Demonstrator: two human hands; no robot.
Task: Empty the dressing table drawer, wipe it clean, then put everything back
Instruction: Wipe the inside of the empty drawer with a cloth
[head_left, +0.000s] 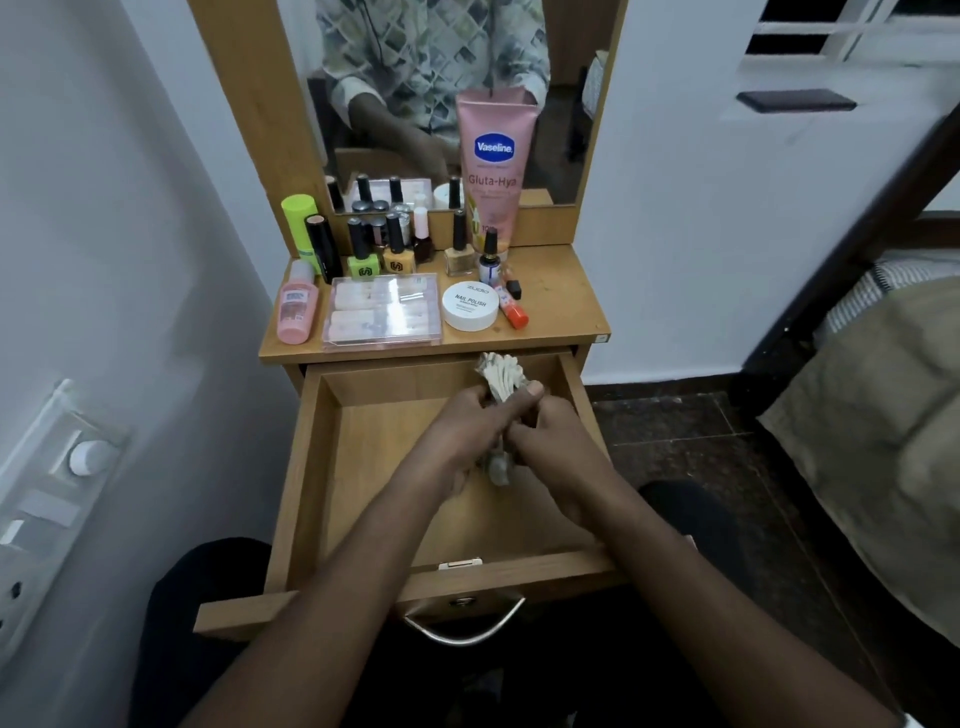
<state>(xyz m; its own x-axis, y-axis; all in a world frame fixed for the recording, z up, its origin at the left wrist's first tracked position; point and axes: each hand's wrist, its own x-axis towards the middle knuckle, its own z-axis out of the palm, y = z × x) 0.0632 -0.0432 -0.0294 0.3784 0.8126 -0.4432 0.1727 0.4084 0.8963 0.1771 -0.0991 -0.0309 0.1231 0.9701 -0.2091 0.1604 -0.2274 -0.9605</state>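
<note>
Drawer (363, 467) pulled right out and, look at that, bare wood inside, nothing left in it that I can see from here. So the emptying looks done: the whole lot is lined up on the tabletop (563, 306), with the tall pink tube (493, 166) standing against the mirror (415, 78), a row of polish bottles (397, 249) in front, the clear box (382, 312) lying flat, the white tub (470, 306) just beside it and a small pink bottle (296, 309) at the left edge. Now we're at the wiping stage, I'd say, and only at the very start of it. The cloth (498, 376) is bunched up tight between both hands, held above the drawer's far right part and not flat on the wood. One pale end fans out above the knuckles, another scrap hangs below them. Left hand (460, 428) has its fingers curled round the bundle from the left side; right hand (550, 441) grips it from the right, the two hands touching, almost wringing or folding it by the look of things. Both forearms reach in over the drawer front, crossing above the metal handle (465, 629), wrists level. Whether the floor of the drawer has had a pass yet, I can't tell; it shows no streaks or damp. Left to do, as I judge it: the wipe itself, then everything goes back in.
</note>
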